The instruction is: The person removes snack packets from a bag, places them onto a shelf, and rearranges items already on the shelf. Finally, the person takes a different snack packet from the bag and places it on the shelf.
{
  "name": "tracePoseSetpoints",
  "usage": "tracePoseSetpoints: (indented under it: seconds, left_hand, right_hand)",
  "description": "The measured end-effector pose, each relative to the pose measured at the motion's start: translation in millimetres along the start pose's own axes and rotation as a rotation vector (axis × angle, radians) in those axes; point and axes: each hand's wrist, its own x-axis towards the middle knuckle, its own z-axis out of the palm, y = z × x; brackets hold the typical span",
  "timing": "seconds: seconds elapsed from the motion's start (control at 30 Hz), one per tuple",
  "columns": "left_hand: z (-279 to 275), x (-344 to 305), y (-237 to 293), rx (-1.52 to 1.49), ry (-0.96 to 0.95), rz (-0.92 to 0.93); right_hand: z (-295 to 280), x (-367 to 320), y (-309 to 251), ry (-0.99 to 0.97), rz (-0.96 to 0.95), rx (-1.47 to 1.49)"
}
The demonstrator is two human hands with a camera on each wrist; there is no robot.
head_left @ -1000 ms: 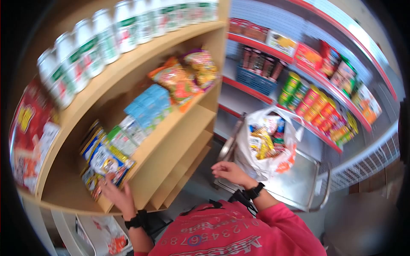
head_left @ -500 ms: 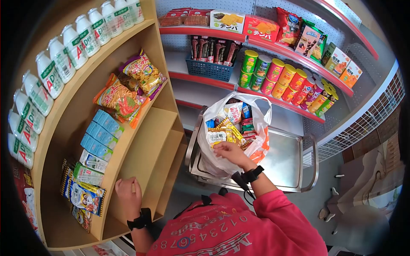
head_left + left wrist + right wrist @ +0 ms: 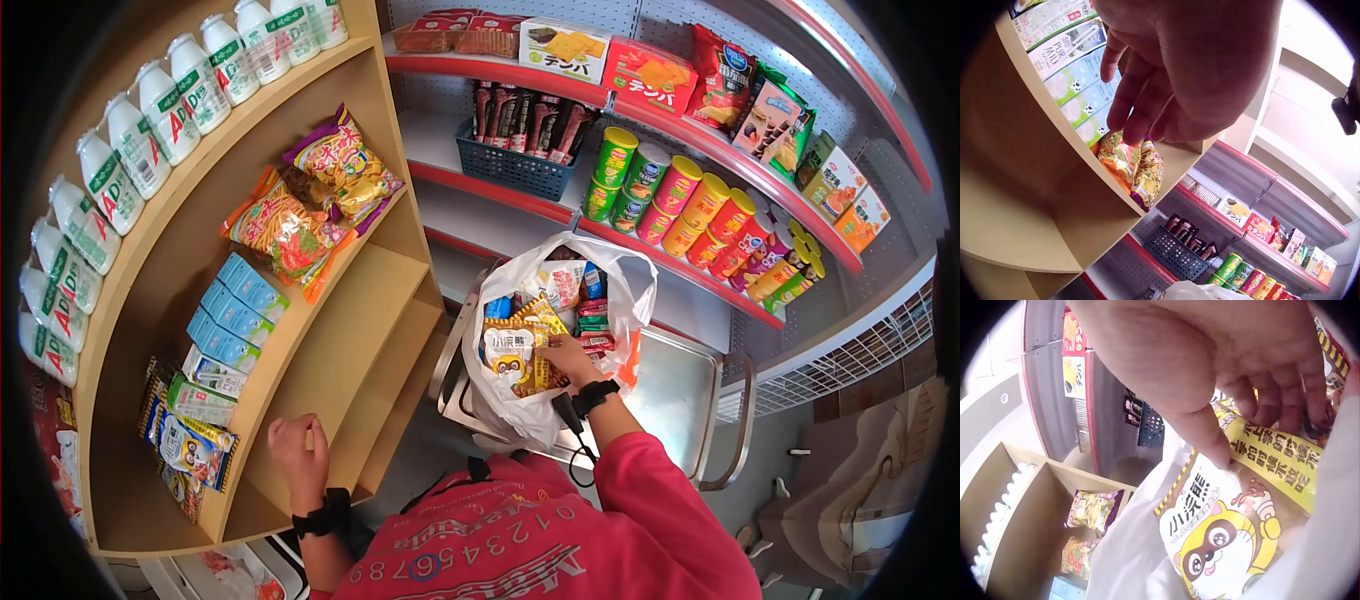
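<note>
My right hand (image 3: 572, 362) reaches into a white plastic bag (image 3: 525, 415) filled with packaged snacks. Its thumb and fingers pinch the edge of a brown-and-yellow snack packet (image 3: 510, 355) with a cartoon raccoon on it, printed face showing in the right wrist view. The fingertips are partly hidden behind the thumb side of the palm. Beside the wooden shelf (image 3: 340, 330), my left hand (image 3: 298, 455) hangs with loosely curled fingers and holds nothing. Nearest to it on that shelf are blue-and-yellow snack packets (image 3: 195, 445) and milk cartons (image 3: 232, 315).
The plastic bag stands on a metal cart (image 3: 670, 390). White bottles (image 3: 165, 115) line the upper wooden shelf. Behind the cart, red-edged shelves hold snack cans (image 3: 690, 215), boxes (image 3: 650, 75) and a blue basket (image 3: 515, 165). A white wire rack (image 3: 830, 350) stands at right.
My left hand has come away from the blue-and-yellow packets on the wooden shelf. My right hand has moved from beside the plastic bag into it, onto the raccoon packet.
</note>
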Motion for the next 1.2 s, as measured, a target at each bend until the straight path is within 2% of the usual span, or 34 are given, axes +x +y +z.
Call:
tracePoseSetpoints:
  seconds: [0.1, 0.17, 0.27, 0.3, 0.37, 0.47, 0.57, 0.63, 0.77, 0.93, 1.0, 1.07, 1.13, 1.2]
  left_hand:
    - [-0.1, 2.8, 6.7, -0.005, -0.007, -0.007]
    - [-0.5, 4.3, 9.1, -0.014, -0.001, -0.005]
    - [-0.7, 5.3, 10.6, -0.02, 0.01, 0.011]
    - [-0.3, 5.0, 10.4, -0.019, 0.013, 0.011]
    - [0.6, 4.2, 9.9, -0.025, 0.018, 0.033]
    - [-1.6, 3.9, 10.3, -0.06, 0.001, 0.042]
    - [0.8, 0.0, 7.7, -0.116, 0.02, 0.059]
    - [-1.9, -0.1, 9.4, -0.122, 0.024, 0.069]
    - [-10.4, -1.6, 11.6, -0.184, -0.018, 0.059]
    - [-15.4, -13.2, 7.9, -0.284, -0.098, 0.012]
    - [-17.6, -19.3, 4.2, -0.327, -0.121, -0.035]
    - [-18.6, -28.2, -2.6, -0.374, -0.139, -0.083]
    - [-21.4, -40.7, -11.5, -0.651, -0.234, -0.235]
    - [-38.1, -49.7, -20.3, -0.666, -0.222, -0.301]
  right_hand:
    - [-2.2, 1.3, -2.9, -0.099, 0.027, -0.041]
    - [-0.2, 11.7, 16.0, -0.061, -0.055, 0.101]
    - [-4.5, 0.7, 2.3, -0.091, -0.141, 0.294]
    - [-7.9, -7.8, -10.1, -0.09, -0.187, 0.381]
    - [-19.7, -28.2, -40.2, -0.109, -0.21, 0.294]
    - [-28.8, -42.4, -67.1, 0.023, -0.46, 0.502]
    - [-29.7, -65.4, -99.1, 0.122, -0.477, 0.601]
    - [-21.1, -77.3, -113.9, 0.081, -0.498, 0.653]
    - [23.5, -99.4, -134.5, -0.131, -0.409, 0.816]
    - [97.2, -125.1, -145.3, -0.455, -0.356, 0.715]
    - [126.8, -118.9, -134.2, -0.554, -0.371, 0.58]
    - [149.7, -142.7, -148.6, -0.674, -0.395, 0.569]
    - [170.4, -157.2, -154.0, -0.759, -0.412, 0.542]
    - [184.4, -155.7, -149.8, -0.79, -0.419, 0.467]
